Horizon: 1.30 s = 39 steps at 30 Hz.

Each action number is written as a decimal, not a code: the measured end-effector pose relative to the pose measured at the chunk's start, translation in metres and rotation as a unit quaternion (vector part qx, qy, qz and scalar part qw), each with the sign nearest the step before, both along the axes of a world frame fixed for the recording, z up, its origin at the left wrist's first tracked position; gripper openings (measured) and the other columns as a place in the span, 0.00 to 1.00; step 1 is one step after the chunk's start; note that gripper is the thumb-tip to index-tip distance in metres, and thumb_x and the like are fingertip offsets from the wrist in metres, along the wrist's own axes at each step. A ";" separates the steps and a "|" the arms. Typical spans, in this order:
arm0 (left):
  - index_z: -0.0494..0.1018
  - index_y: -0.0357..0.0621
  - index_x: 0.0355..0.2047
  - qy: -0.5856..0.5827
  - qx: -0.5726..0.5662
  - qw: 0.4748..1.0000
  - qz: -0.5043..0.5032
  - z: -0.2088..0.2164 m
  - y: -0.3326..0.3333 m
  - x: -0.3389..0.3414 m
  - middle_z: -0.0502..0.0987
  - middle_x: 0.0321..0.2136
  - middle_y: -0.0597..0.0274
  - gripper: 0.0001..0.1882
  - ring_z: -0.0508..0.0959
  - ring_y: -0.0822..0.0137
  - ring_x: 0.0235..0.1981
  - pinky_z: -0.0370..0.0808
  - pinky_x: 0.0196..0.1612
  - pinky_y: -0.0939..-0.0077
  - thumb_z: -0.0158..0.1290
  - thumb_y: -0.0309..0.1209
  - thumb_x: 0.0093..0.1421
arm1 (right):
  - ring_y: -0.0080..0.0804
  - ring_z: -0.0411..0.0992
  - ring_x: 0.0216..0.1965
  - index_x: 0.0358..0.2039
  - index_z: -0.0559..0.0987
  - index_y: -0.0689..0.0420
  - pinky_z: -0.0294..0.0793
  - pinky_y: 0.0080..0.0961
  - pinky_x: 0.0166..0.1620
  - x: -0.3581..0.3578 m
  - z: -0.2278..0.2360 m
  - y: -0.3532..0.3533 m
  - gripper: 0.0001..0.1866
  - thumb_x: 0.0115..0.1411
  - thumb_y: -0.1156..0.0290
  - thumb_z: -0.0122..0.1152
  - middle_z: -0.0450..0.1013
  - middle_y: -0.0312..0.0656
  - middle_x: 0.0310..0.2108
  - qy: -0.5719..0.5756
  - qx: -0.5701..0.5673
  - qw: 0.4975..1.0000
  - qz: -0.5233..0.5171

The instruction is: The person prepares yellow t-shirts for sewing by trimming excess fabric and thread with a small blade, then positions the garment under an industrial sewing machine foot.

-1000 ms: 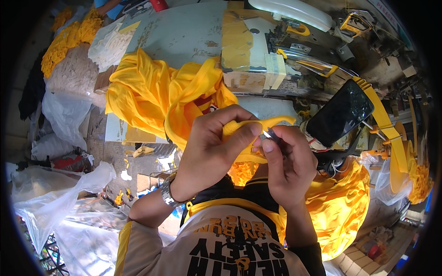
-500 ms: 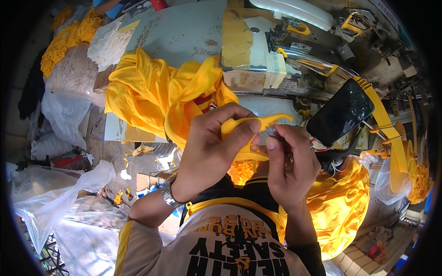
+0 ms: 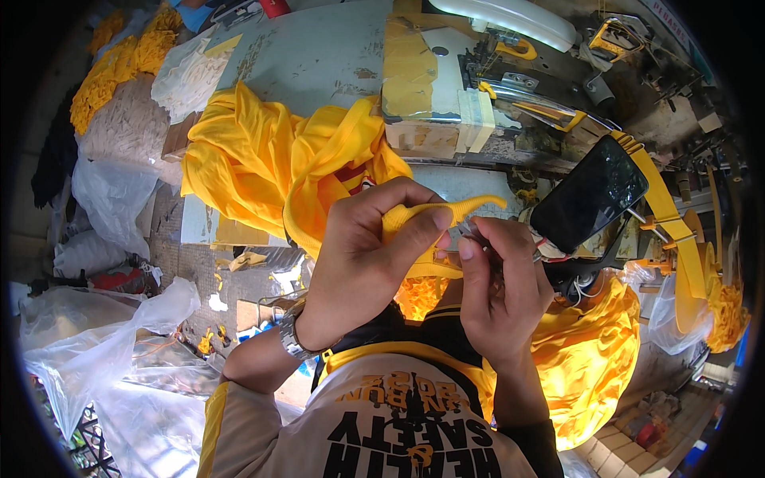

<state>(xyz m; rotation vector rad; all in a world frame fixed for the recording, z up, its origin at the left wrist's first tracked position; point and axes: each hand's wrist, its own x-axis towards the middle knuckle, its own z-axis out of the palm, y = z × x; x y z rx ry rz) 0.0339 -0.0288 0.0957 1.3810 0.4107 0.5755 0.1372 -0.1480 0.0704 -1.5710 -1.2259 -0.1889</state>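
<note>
My left hand [image 3: 374,247] is closed, pinching the ribbed edge of a yellow garment [image 3: 263,155] between thumb and fingers. A narrow end of that ribbing [image 3: 478,203] sticks out to the right past the thumb. My right hand [image 3: 510,287] is closed around a small silvery metal tool [image 3: 466,229], whose tip sits right by the ribbing. Most of the tool is hidden by my fingers, so its exact kind cannot be made out. The rest of the garment lies bunched on the worktable, with a red and white patch showing in a fold.
A sewing machine [image 3: 510,72] stands at the back right, beside the worn grey table [image 3: 319,60]. A black phone [image 3: 590,195] is propped right of my hands. More yellow cloth [image 3: 586,358] hangs at my right; clear plastic bags [image 3: 151,406] lie at the lower left.
The fingers of my right hand have shifted very slightly to the left. My left hand and the garment look the same.
</note>
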 end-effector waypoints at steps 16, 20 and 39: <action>0.74 0.30 0.33 0.019 0.011 1.000 0.008 0.004 -0.002 0.000 0.77 0.25 0.63 0.08 0.75 0.78 0.27 0.70 0.33 0.85 0.55 0.26 0.61 | 0.42 0.76 0.29 0.41 0.75 0.66 0.72 0.30 0.31 -0.001 0.001 0.002 0.11 0.56 0.83 0.59 0.75 0.48 0.31 -0.054 -0.003 0.998 -0.035; 0.73 0.30 0.34 0.020 0.020 1.000 -0.002 0.005 0.000 -0.001 0.77 0.25 0.62 0.07 0.76 0.78 0.28 0.72 0.33 0.83 0.53 0.25 0.62 | 0.41 0.76 0.29 0.41 0.75 0.65 0.73 0.29 0.32 -0.005 0.002 0.003 0.11 0.56 0.83 0.59 0.75 0.47 0.31 -0.067 -0.008 0.996 -0.056; 0.72 0.30 0.34 0.006 -0.003 1.000 -0.005 0.004 -0.001 0.007 0.76 0.25 0.63 0.07 0.74 0.79 0.28 0.71 0.33 0.83 0.52 0.25 0.63 | 0.39 0.76 0.26 0.40 0.76 0.66 0.74 0.26 0.28 0.016 0.000 0.004 0.11 0.55 0.86 0.59 0.75 0.50 0.30 0.028 0.034 0.997 0.064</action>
